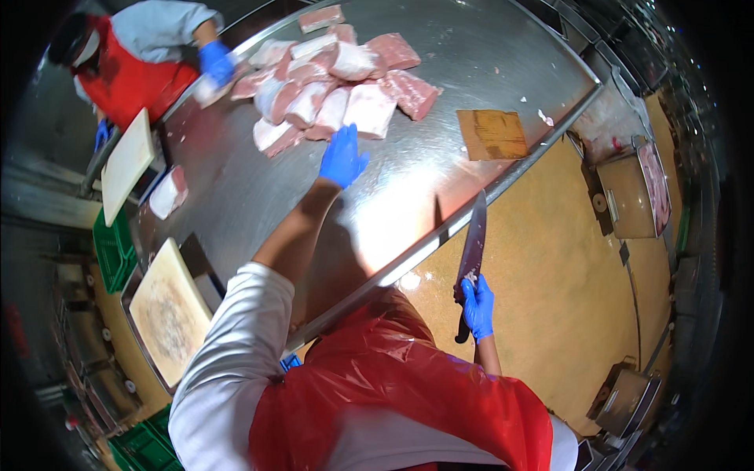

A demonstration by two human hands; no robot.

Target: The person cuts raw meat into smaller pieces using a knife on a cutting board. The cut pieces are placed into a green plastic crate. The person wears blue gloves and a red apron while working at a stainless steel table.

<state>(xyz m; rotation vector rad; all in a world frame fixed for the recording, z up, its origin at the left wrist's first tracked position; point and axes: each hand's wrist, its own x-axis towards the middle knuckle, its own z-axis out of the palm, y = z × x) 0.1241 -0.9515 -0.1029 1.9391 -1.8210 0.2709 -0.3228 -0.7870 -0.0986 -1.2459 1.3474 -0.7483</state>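
Observation:
My left hand (pixel 342 155) in a blue glove is stretched out over the steel table (pixel 259 188), fingers extended, just at the lower edge of a pile of pale pink and white meat pieces (pixel 369 110); contact is unclear. My right hand (pixel 477 308) grips a long dark-handled knife (pixel 473 243), blade pointing away from me, beside the table's right edge and over the yellow floor (pixel 558 314). A brown cardboard piece (pixel 491 134) lies near that edge. A separate meat piece (pixel 169 192) rests at the left.
A co-worker (pixel 133 67) in a red apron handles something pale, blurred, at the upper left. Two white boards (pixel 173 314) (pixel 127 165) line the table's left side, with green crates (pixel 112 250) below. Metal bins (pixel 628 192) stand at right.

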